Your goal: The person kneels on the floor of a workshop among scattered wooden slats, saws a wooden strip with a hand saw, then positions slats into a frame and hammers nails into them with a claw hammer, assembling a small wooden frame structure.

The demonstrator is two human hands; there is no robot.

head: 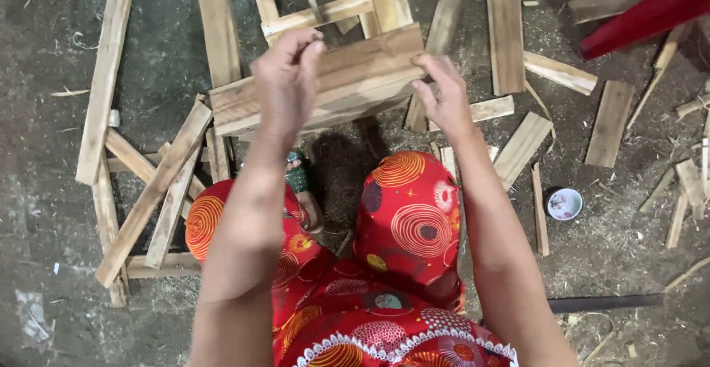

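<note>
nearest the camera: red patterned garment (403,219) with orange circles covers the person's knees; a foot in a green sandal (299,178) shows between them on the dirt floor (44,212).

left hand (287,79): raised above the knees, fingers bunched with the tips pinched together near the upper edge of the wooden block (347,79). whether anything small sits in the pinch cannot be told.

right hand (442,93): fingers partly curled, fingertips touching the right end of the same block; a loose steadying hold, not a full grasp.

wooden block: broad pale plank piece lying across the view just beyond the knees, tilted slightly, resting on other slats.

left of the knees: a rough frame of nailed slats (140,182). right of them: a small round white tin (564,204) on the floor, loose slats (506,31) scattered further out. far right corner: a red object (651,12), kind unclear.
</note>
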